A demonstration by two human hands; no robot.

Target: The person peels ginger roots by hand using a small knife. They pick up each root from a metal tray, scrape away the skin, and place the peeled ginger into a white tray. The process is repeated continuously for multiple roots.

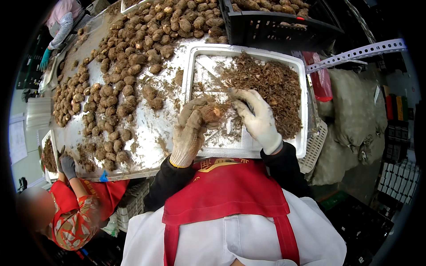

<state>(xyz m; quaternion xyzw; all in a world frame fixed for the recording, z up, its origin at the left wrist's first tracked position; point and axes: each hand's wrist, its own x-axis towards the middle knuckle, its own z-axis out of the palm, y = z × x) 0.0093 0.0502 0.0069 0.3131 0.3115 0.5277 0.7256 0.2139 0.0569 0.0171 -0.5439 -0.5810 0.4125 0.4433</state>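
A brown, hairy taro corm [212,114] rests in my left hand [188,128], whose gloved fingers are wrapped round it. It hangs over the left part of a white foam tray [302,111]. Just right of the corm is my right hand [257,117], in a pale glove, its fingers curled in a pinch beside the corm's fibres. What lies between those fingertips, if anything, is too small to make out. A heap of loose brown fibres and husk [270,88] fills the tray's right side, and scraps lie under my hands.
Many taro corms [120,88] spread over the metal table [146,148] on the left. A black crate [284,31] of corms stands beyond the tray. Sacks [355,106] and a perforated metal bar [355,55] are at right. Co-workers' gloved hands [68,166] show at far left.
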